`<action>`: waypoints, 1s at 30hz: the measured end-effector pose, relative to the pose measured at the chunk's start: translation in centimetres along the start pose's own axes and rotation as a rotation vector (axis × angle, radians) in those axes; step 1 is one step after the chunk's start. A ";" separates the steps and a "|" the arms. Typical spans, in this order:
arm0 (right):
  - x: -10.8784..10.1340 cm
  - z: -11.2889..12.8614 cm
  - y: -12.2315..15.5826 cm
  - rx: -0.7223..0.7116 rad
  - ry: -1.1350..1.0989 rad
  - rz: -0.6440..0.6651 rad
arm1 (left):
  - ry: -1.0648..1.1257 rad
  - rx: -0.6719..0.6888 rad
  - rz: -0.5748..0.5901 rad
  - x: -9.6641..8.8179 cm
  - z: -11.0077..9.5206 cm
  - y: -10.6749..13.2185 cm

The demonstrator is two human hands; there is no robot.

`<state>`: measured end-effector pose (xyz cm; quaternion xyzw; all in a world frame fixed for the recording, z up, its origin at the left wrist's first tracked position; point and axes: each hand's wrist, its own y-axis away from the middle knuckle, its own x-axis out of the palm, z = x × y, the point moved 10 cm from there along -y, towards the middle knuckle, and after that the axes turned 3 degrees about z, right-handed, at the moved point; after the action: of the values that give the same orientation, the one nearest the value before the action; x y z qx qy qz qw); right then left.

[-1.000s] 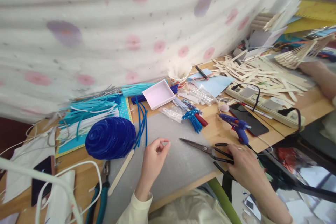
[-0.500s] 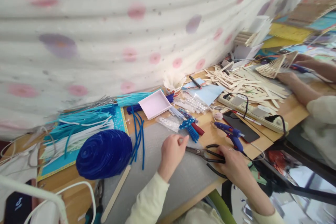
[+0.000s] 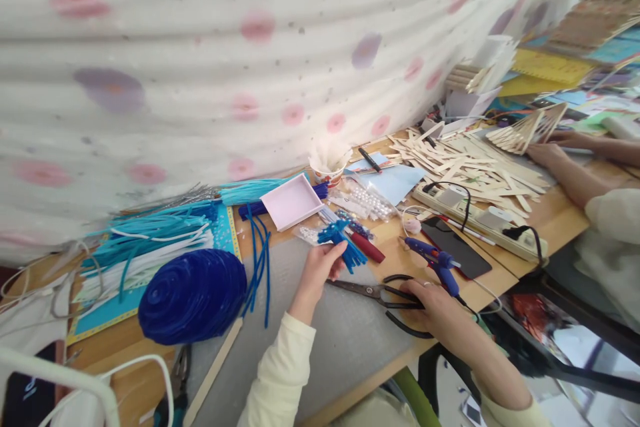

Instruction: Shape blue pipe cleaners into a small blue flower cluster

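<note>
My left hand (image 3: 323, 265) is closed, thumb and fingers pinching a bundle of blue pipe cleaners (image 3: 354, 255) just above the grey mat (image 3: 350, 327). Its short stems fan out at both ends. My right hand (image 3: 435, 310) grips one black handle of a pair of scissors (image 3: 370, 289). The blades point left, their tips near my left wrist, and the handles are spread. Close by on the left sits a large dark blue oval form (image 3: 195, 295), coiled in fuzzy strands. Loose blue pipe cleaners (image 3: 257, 260) lie between it and my left hand.
A blue glue gun (image 3: 435, 259) and a phone (image 3: 457, 247) lie right of the scissors. Behind are a shallow pink box (image 3: 291, 202), bagged pearl beads (image 3: 373, 200), a power strip (image 3: 480, 220) and wooden sticks (image 3: 465, 163). At right, another person's hands (image 3: 553, 153) hold a stick fan.
My left hand has taken hold of the blue pipe cleaner bundle and lifted it. The scissors have shifted slightly left with my right hand. The other person's glue gun is out of sight.
</note>
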<state>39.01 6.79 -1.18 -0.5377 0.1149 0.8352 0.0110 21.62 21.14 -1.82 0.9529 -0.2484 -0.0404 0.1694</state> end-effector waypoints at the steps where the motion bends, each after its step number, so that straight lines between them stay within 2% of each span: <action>1: 0.4 0.0 -0.1 -0.013 -0.014 0.030 | 0.085 0.017 0.013 -0.7 -0.6 0.5; 3: 0.9 -0.2 -0.3 -0.020 -0.045 0.055 | 0.227 0.064 0.021 -2.3 -1.9 1.4; 5: 0.7 0.0 -0.3 -0.019 -0.087 0.017 | 0.329 0.114 0.017 -3.7 -3.2 2.5; 8: -1.2 2.4 -0.1 -0.020 -0.254 -0.117 | 0.409 0.171 0.023 -5.1 -4.4 4.0; 10: -2.8 5.4 -0.2 -0.008 -0.471 -0.185 | 0.425 0.194 0.034 -5.5 -5.0 5.0; 13: -4.3 13.1 -1.2 -0.153 -0.698 -0.158 | 0.417 0.208 0.051 -5.8 -5.4 6.6; 16: -4.4 19.7 -2.7 -0.303 -0.700 -0.096 | 0.455 0.211 0.032 -6.4 -5.5 7.9; 19: -3.3 23.0 -3.7 -0.407 -0.682 -0.070 | 0.517 0.216 -0.053 -7.6 -5.2 8.7; 22: -1.8 24.1 -3.8 -0.416 -0.676 -0.035 | 0.523 0.227 -0.117 -8.7 -5.2 9.0; 26: -0.6 23.3 -2.7 -0.360 -0.661 0.020 | 0.649 0.286 -0.236 -11.4 -6.2 9.6; 28: -0.6 21.5 -1.8 -0.331 -0.649 0.011 | 0.727 0.315 -0.278 -12.9 -6.8 9.8; 30: -1.4 17.6 -0.7 -0.245 -0.633 -0.067 | 0.760 0.317 -0.262 -13.6 -7.3 9.8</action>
<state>23.96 11.20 6.90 -0.2526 -0.0131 0.9674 0.0088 6.44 21.97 8.28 0.9377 -0.0486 0.3311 0.0938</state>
